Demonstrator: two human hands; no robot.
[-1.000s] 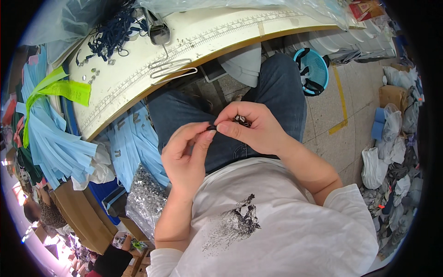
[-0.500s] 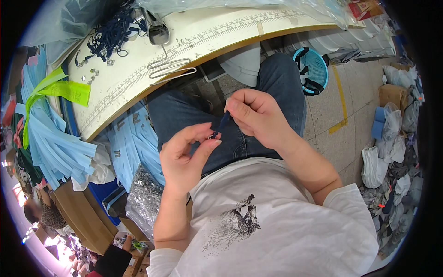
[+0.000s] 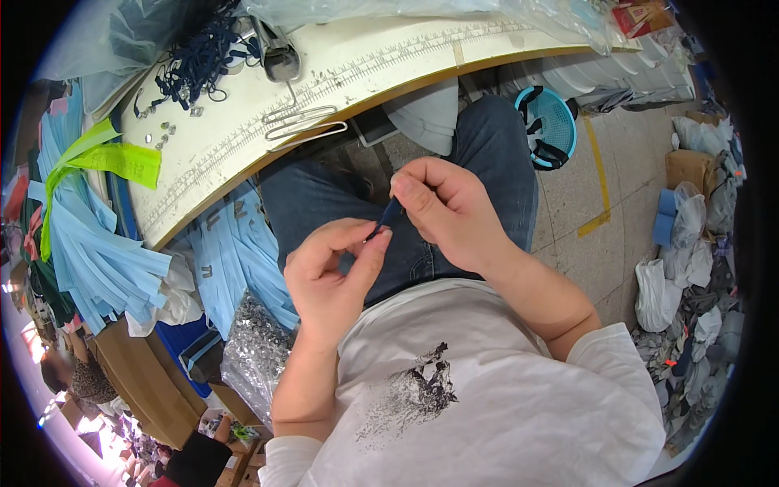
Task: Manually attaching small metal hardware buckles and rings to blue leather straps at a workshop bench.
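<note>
My left hand [image 3: 333,276] and my right hand [image 3: 446,207] meet over my lap, above blue jeans [image 3: 479,154]. Between them runs a short dark blue cord [image 3: 388,217]. The right thumb and forefinger pinch its upper end; the left thumb and forefinger pinch its lower end, where a small dark piece may sit, too small to make out. Both hands hover just below the curved edge of the white work table [image 3: 243,138].
On the table lie a heap of dark blue cords [image 3: 199,57], small metal bits [image 3: 162,130], a wire clip [image 3: 304,122] and a metal tool [image 3: 278,53]. Light blue fabric strips [image 3: 89,252] hang left. A bag of silvery parts [image 3: 260,357] sits below. A teal basket [image 3: 548,126] stands on the floor.
My right hand has drawn up and away from the left, stretching the dark cord between them; a second ago the fingertips of both hands were together.
</note>
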